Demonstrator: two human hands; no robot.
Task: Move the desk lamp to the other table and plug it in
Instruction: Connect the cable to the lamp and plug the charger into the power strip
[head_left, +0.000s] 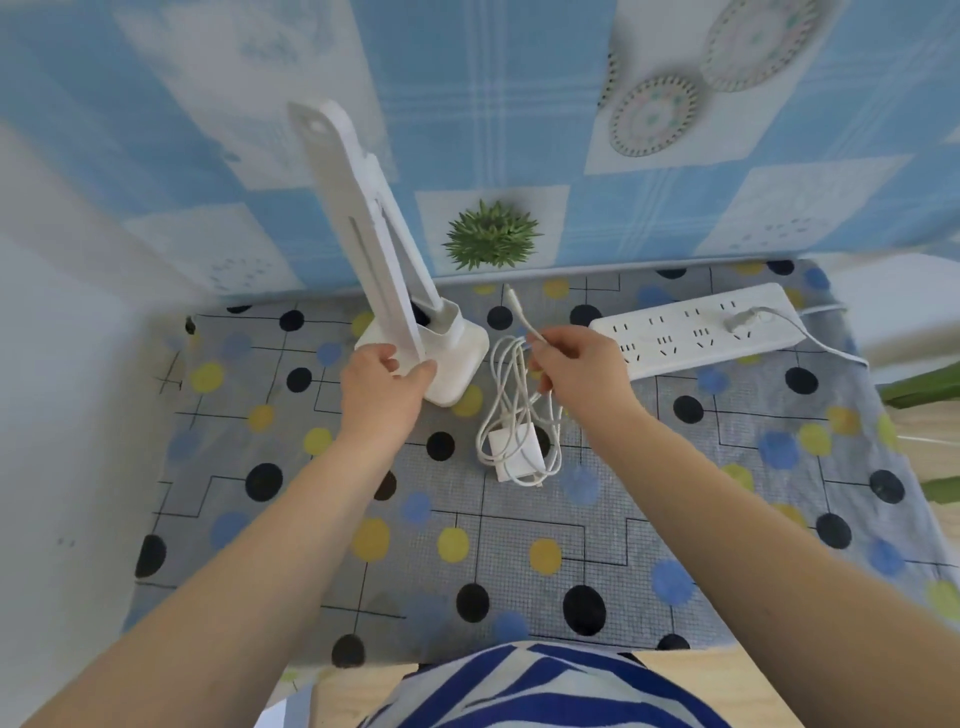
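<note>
While desk lamp (400, 270) stands folded upright on spotted tablecloth (322, 525), near table's far edge, I see left hand (382, 382) curled round lamp base, thumb on its near side. Right hand (582, 371) pinches white cable (519, 312) just behind its plug tip, tip pointing up and away. Rest of cable loops down to white adapter (514, 452) lying on cloth between my arms. Power strip (696, 330) lies right of lamp, one plug already seated in it.

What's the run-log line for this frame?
left hand: holds desk lamp base | right hand: pinches lamp cable | adapter: unplugged, on table
</note>
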